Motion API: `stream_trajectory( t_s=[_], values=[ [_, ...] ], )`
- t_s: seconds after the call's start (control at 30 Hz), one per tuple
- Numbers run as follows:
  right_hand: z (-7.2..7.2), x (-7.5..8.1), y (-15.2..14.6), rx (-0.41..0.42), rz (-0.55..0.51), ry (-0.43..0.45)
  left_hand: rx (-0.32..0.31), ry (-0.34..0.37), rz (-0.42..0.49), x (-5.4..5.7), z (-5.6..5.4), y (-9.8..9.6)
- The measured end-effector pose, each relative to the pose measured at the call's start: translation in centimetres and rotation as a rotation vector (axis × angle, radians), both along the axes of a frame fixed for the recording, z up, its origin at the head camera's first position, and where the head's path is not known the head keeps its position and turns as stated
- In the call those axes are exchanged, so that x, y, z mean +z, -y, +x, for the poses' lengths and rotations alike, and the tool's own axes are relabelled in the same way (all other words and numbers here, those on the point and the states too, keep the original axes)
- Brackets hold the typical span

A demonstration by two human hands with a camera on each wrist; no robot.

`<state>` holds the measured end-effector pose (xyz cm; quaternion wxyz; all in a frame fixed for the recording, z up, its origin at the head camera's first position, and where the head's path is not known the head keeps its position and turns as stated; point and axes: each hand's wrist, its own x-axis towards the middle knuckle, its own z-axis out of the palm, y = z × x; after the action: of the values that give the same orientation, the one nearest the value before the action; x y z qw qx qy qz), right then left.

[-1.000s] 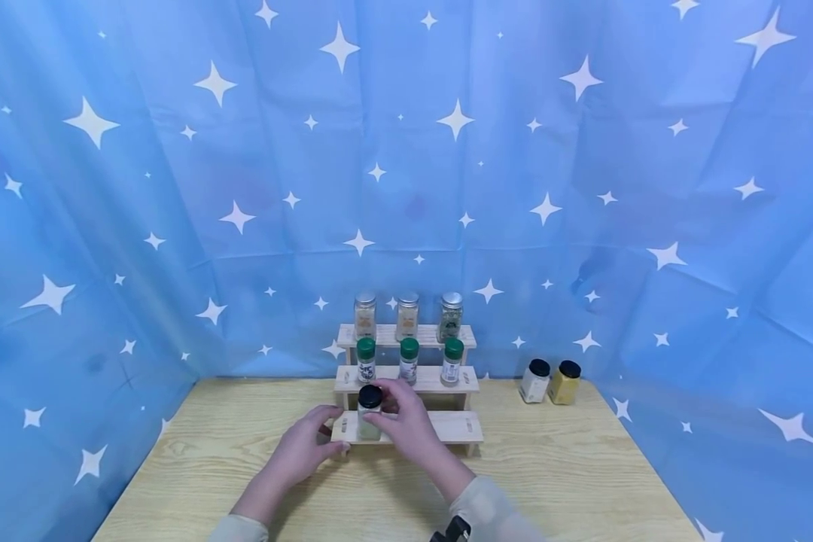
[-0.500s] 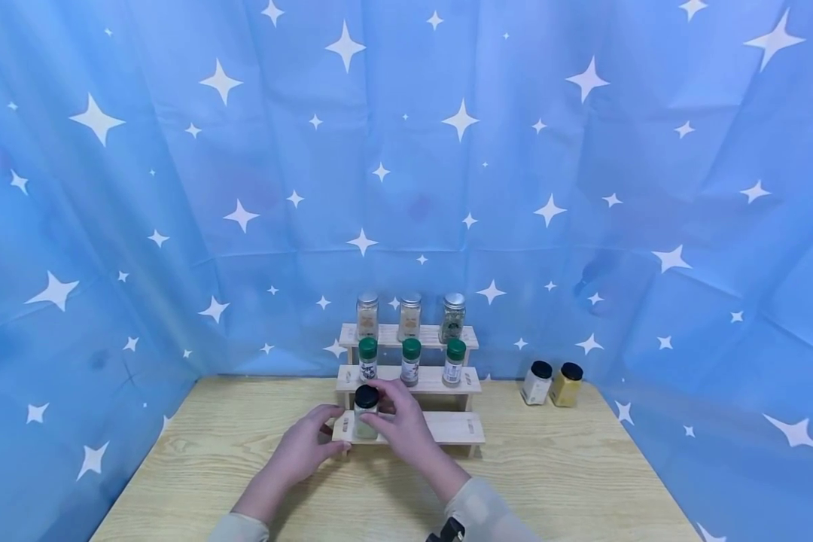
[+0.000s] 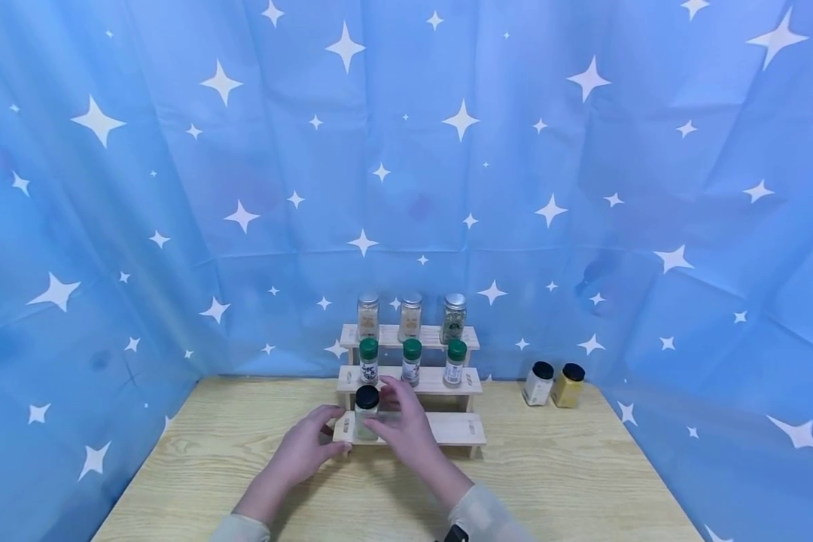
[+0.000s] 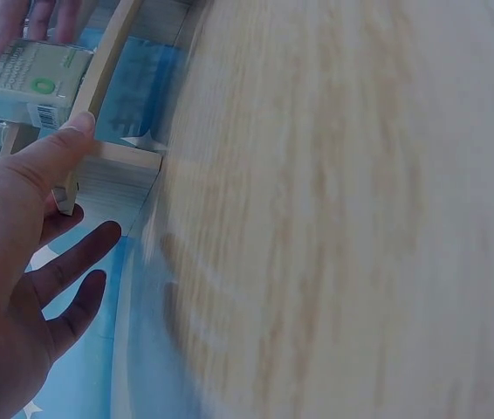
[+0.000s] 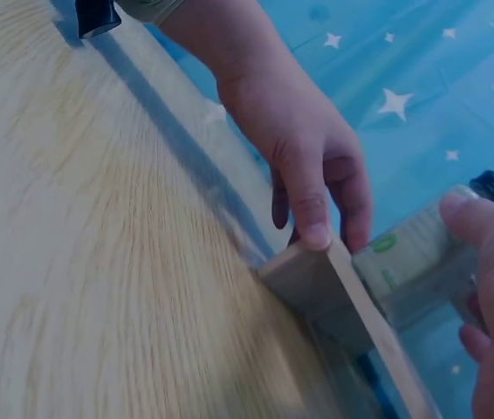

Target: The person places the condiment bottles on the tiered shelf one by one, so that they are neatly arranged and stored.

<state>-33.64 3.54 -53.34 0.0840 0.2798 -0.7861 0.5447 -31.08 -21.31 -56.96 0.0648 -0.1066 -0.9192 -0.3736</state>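
A glass spice jar with a black lid stands upright at the left end of the bottom step of a three-tier wooden spice rack. My left hand pinches that step's left end; in the left wrist view the thumb lies on its front edge, with the index finger behind. Around the jar's right side is my right hand, its thumb overlapping the glass and its index finger apart from the lid. The right wrist view shows the right thumb near the lid, fingers spread loosely beside the jar.
Green-capped bottles line the middle step, silver-capped ones the top. To the rack's right, a white jar and a yellow jar, both black-lidded, stand on the wooden table. A blue star-patterned curtain surrounds the table.
The black-lidded jar shifted slightly left along the bottom step. My right index finger then came away from its lid and the right hand loosened. The left hand stayed put.
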Motion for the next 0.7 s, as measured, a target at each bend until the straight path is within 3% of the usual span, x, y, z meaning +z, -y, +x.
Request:
stream_trajectory(
  t_s=[0.33, 0.7],
  values=[
    [0.4, -0.4, -4.1, -0.048, 0.049, 0.008, 0.026, 0.018, -0.001, 0.0, 0.1, -0.3],
    [0.6, -0.3, -10.5, -0.219, 0.016, -0.021, 0.029, 0.041, -0.002, 0.2, 0.2, -0.4]
  ],
)
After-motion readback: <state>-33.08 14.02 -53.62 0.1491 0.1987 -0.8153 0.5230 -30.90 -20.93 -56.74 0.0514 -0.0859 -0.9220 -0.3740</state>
